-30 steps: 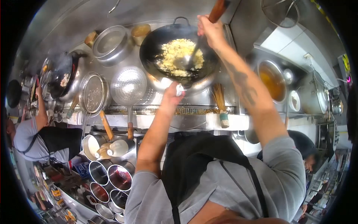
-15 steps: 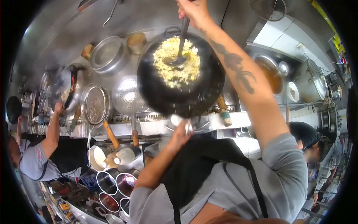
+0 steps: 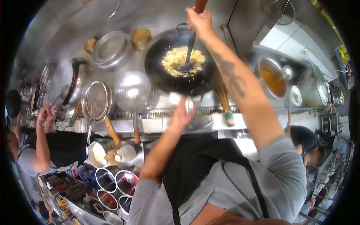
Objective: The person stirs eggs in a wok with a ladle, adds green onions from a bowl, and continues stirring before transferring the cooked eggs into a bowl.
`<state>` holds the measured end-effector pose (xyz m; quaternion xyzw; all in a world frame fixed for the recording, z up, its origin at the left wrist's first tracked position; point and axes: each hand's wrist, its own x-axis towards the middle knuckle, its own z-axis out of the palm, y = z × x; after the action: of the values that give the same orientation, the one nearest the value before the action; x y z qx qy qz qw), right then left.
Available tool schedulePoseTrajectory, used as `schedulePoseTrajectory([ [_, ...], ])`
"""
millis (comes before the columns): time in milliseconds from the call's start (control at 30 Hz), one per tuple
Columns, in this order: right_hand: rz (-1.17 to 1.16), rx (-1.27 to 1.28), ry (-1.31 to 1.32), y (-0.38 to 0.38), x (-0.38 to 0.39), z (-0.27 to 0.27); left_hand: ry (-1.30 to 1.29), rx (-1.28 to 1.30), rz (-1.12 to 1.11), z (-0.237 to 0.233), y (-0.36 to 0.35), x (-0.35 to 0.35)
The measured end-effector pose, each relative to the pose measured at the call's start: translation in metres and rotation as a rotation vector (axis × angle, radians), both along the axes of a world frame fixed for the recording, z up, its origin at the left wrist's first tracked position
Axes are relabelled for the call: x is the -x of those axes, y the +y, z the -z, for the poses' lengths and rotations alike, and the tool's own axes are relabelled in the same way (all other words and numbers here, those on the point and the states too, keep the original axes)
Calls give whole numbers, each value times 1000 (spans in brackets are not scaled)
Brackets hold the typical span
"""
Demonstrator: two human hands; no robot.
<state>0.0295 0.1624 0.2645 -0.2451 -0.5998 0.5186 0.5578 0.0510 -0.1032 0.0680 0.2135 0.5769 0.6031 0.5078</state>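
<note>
My right hand is wrapped round the long handle of a ladle, whose dark bowl rests in yellow and white fried rice. The rice, which looks mixed with egg, lies heaped in a black wok. At the wok's near edge my left hand is closed on a white cloth. That hand is somewhat blurred, and whatever part of the wok lies under the cloth is hidden.
Left of the wok are a perforated strainer, a mesh sieve and a metal basin. A pot of brown liquid stands right. Several sauce containers sit lower left. A co-worker stands left; another person is at right.
The wok has tilted and shifted away from me, with my left hand following. The rice has slid together into a smaller heap. My right hand and the ladle have moved slightly right and down.
</note>
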Motion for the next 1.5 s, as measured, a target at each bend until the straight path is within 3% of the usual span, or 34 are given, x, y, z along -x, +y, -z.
schedulePoseTrajectory([
  [33,-52,-26,-2,-3,-4,-22,-723,234,-162,36,3,-9],
  [67,-99,-34,-8,-16,-15,-48,-792,131,-51,64,-16,-18],
  [133,43,-117,-12,-47,-39,-112,-668,222,-53,12,-33,-28],
  [233,-39,-224,243,-38,-58,-152,-782,173,-199,20,21,11],
  [267,-100,-214,290,-35,-63,-157,-766,100,-138,13,39,29],
  [400,57,-270,47,-6,-36,-79,-720,76,-127,54,92,55],
  [467,-125,-107,-183,42,9,16,-694,122,-178,47,101,53],
  [533,-40,45,29,41,13,9,-679,148,-207,32,98,51],
  [600,-3,-32,232,28,7,-24,-682,137,-224,15,87,49],
  [633,-113,-73,325,25,2,-33,-681,158,-228,24,91,50],
  [767,-186,-27,-79,37,33,31,-684,197,-217,52,99,50],
  [867,62,-257,-98,66,37,4,-694,189,-248,57,100,49],
  [900,13,-168,-74,54,26,-12,-698,183,-260,57,101,49],
  [1000,-54,-108,127,48,21,17,-699,229,-268,52,101,49],
  [1067,-102,-14,-44,60,30,31,-715,217,-229,57,101,51],
  [1133,-26,-20,17,55,30,6,-724,211,-226,60,99,51],
  [1233,-69,-22,298,47,20,11,-718,191,-253,54,102,49],
  [1333,-103,16,122,41,32,35,-707,172,-263,49,101,48],
  [1500,-81,-40,196,11,27,10,-699,180,-273,48,101,47],
])
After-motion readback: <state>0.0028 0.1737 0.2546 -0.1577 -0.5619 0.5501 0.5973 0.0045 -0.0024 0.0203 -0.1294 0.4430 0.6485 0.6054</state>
